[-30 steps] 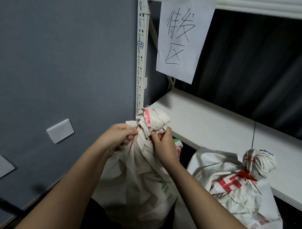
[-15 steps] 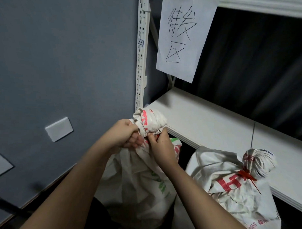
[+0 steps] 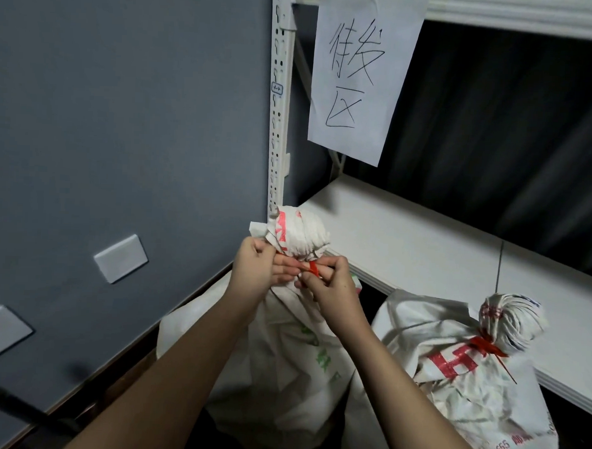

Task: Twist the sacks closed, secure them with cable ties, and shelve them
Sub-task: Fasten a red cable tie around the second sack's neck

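A white woven sack [image 3: 283,358] stands in front of me, its mouth twisted into a bunched top [image 3: 297,234]. My left hand [image 3: 256,276] grips the twisted neck from the left. My right hand [image 3: 329,286] pinches a red cable tie [image 3: 313,268] at the neck, between the two hands. A second white sack [image 3: 467,381] with red print sits to the right, its neck closed by a red cable tie [image 3: 485,345] with a loose tail.
A white shelf board [image 3: 421,242] runs behind the sacks, with a perforated upright post [image 3: 280,106] at its left end. A handwritten paper sign [image 3: 360,75] hangs from the upper shelf. A grey wall [image 3: 123,134] with blank plates is on the left.
Both hands have shifted on the sack's neck, and the red cable tie now shows between my fingers. The sack's bunched top sits slightly higher.
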